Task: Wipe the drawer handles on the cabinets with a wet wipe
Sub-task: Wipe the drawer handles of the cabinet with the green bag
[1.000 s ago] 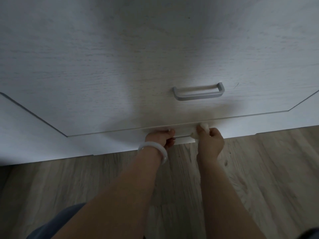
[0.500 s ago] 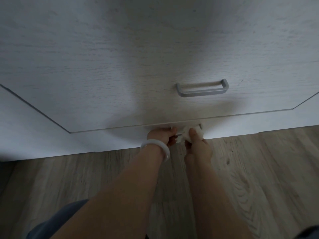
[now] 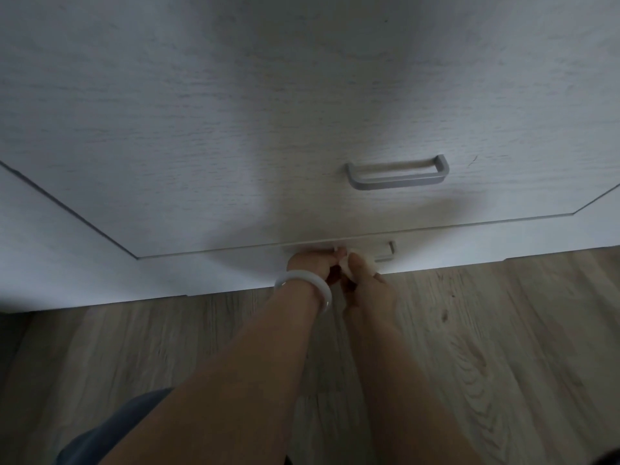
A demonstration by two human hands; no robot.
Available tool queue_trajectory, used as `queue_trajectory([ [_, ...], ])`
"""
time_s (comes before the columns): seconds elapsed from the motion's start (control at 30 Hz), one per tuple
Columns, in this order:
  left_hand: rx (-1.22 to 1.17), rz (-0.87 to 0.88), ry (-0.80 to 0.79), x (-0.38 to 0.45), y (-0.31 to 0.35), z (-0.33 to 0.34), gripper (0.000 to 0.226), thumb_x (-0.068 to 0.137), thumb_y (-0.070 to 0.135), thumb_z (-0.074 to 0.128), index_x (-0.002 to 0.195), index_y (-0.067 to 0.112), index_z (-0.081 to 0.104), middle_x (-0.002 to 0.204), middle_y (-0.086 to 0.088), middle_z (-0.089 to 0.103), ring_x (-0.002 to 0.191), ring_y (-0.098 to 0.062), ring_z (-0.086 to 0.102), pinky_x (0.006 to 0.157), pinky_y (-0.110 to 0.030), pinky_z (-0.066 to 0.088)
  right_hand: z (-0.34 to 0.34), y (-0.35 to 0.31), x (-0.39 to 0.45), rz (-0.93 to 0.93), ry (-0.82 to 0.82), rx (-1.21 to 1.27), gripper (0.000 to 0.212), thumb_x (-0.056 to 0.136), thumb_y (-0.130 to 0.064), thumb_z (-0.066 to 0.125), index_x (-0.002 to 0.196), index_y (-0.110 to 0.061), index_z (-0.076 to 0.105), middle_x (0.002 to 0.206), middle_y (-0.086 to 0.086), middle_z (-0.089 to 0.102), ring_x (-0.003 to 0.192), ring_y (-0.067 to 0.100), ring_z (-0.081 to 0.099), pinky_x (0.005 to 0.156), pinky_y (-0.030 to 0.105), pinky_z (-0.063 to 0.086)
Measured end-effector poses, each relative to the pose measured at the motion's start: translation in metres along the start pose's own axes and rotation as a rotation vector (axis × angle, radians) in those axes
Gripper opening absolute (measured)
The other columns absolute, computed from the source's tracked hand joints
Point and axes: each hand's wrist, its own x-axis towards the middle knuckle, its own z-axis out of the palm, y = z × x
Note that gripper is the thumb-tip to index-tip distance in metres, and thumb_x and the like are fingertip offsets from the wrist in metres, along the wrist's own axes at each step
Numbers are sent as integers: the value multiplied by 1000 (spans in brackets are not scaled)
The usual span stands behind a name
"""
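Two bare forearms reach forward from the bottom of the view, above a patch of dark blue-grey clothing (image 3: pixel 110 431) at the lower left and a wood-grain floor (image 3: pixel 503 364) that fills the lower part of the scene. Farther along, a pale bangle (image 3: pixel 310 285) rings the left wrist. Beyond it the left hand (image 3: pixel 313 263) is curled at the foot of the cabinet, its fingers bent around the left end of the lower handle (image 3: pixel 385 253); how firm this grip is cannot be judged, since the hand itself covers that end. Touching it on the right, the right hand (image 3: pixel 365 283) has its grip clenched on the white wet wipe (image 3: pixel 355 263), which is pinched between thumb and fingers and pressed against the lower handle's bar just beside the left hand. Only the right end of that handle shows, a short grey post and a bit of bar, sitting on the lowest drawer front directly under the edge of the larger drawer. Above, the big pale wood-grain drawer front (image 3: pixel 235 146) juts out toward the camera and carries the upper handle (image 3: pixel 399 172), a grey metal bar well apart from both hands. White cabinet panels (image 3: pixel 50 246) flank the drawer on either side.
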Motion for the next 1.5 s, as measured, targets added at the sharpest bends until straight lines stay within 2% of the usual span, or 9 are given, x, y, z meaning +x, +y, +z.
queue_trajectory([
  [0.07, 0, 11, 6, -1, 1, 0, 15, 82, 4, 71, 69, 7, 63, 52, 1, 65, 54, -12, 62, 57, -22, 56, -3, -12, 3, -7, 34, 24, 8, 85, -5, 69, 90, -1, 63, 79, 9, 67, 63, 16, 65, 56, 23, 55],
  [0.17, 7, 32, 7, -4, 1, 1, 17, 83, 2, 70, 69, 6, 61, 52, -2, 61, 56, -13, 55, 44, -16, 50, -10, -25, 14, -71, 129, 109, 9, 84, -4, 71, 85, -3, 62, 85, 9, 65, 71, 15, 63, 66, 24, 55],
  [0.37, 6, -12, -7, 1, 4, -2, 16, 80, 2, 73, 68, 6, 63, 54, -2, 64, 56, -13, 62, 52, -21, 53, 2, -4, 4, -34, 1, 17, 14, 85, -3, 69, 97, 1, 64, 87, 12, 71, 74, 19, 70, 64, 27, 58],
  [0.57, 21, 31, -14, -3, 4, -3, 17, 83, 4, 71, 70, 3, 61, 56, -5, 60, 38, -3, 55, 44, -14, 49, -16, -44, 20, -166, 149, 182, 11, 86, 0, 67, 83, -6, 58, 93, 9, 64, 79, 15, 64, 84, 29, 53],
  [0.73, -15, -3, -43, -5, 7, -4, 14, 81, 2, 72, 71, 6, 62, 52, 0, 64, 53, -10, 61, 48, -17, 51, -3, -6, 10, -32, -39, -44, 18, 87, -8, 68, 104, -2, 63, 96, 13, 70, 80, 19, 70, 68, 26, 57],
  [1.0, 13, 39, -25, -7, 5, -5, 14, 81, 4, 72, 72, 5, 62, 64, -7, 61, 42, -4, 57, 45, -15, 49, -13, -34, 17, -67, 80, 61, 12, 87, -7, 68, 96, -4, 61, 93, 8, 65, 83, 17, 65, 80, 29, 53],
  [1.13, -47, 9, -45, -10, 9, -4, 15, 81, -1, 71, 71, 6, 61, 52, 1, 64, 46, -7, 62, 44, -15, 49, -9, -16, 11, 80, -122, -16, 15, 90, -12, 64, 100, -2, 63, 86, 11, 70, 70, 16, 71, 62, 27, 56],
  [1.23, 7, 43, -31, -11, 8, -3, 15, 82, 2, 71, 72, 6, 61, 59, -4, 62, 54, -10, 58, 45, -14, 49, -18, -37, 17, 17, -65, 151, 3, 92, -10, 62, 91, -6, 61, 78, 2, 70, 62, 7, 69, 56, 17, 53],
  [1.5, -27, 7, -49, -8, 8, -3, 16, 82, 1, 70, 70, 7, 61, 48, 3, 63, 41, -4, 59, 44, -15, 50, -13, -15, 16, 40, -96, -102, 19, 89, -15, 67, 104, -4, 63, 96, 18, 70, 82, 28, 70, 73, 40, 57],
])
